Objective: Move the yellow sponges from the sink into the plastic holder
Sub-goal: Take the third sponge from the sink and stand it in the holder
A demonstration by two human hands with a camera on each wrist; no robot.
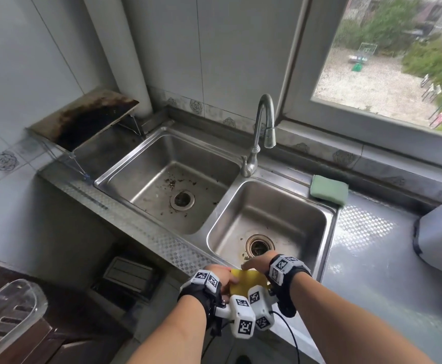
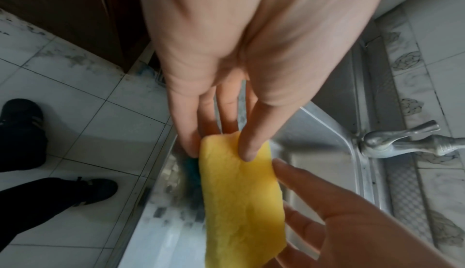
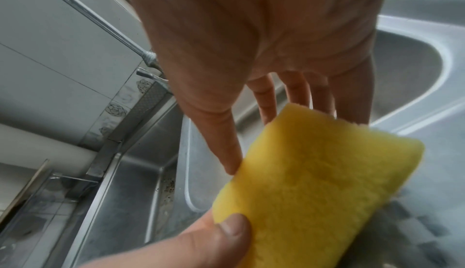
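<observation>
One yellow sponge (image 1: 250, 281) is held in the air over the front rim of the right sink basin (image 1: 269, 219). My left hand (image 1: 230, 278) pinches its near end, with the thumb (image 2: 247, 149) on top and the fingers underneath. My right hand (image 1: 250, 264) is at the sponge's far end. Its fingers (image 3: 294, 93) lie straight behind the sponge and its thumb tip rests beside the edge, not curled round it. The clear plastic holder (image 1: 10, 311) sits low at the far left, apart from both hands. No other yellow sponge shows in either basin.
A green sponge (image 1: 328, 189) lies on the steel counter behind the right basin. The faucet (image 1: 263, 132) stands between the two basins. The left basin (image 1: 162, 179) has dark debris round its drain. A stained board (image 1: 83, 119) sits at the back left.
</observation>
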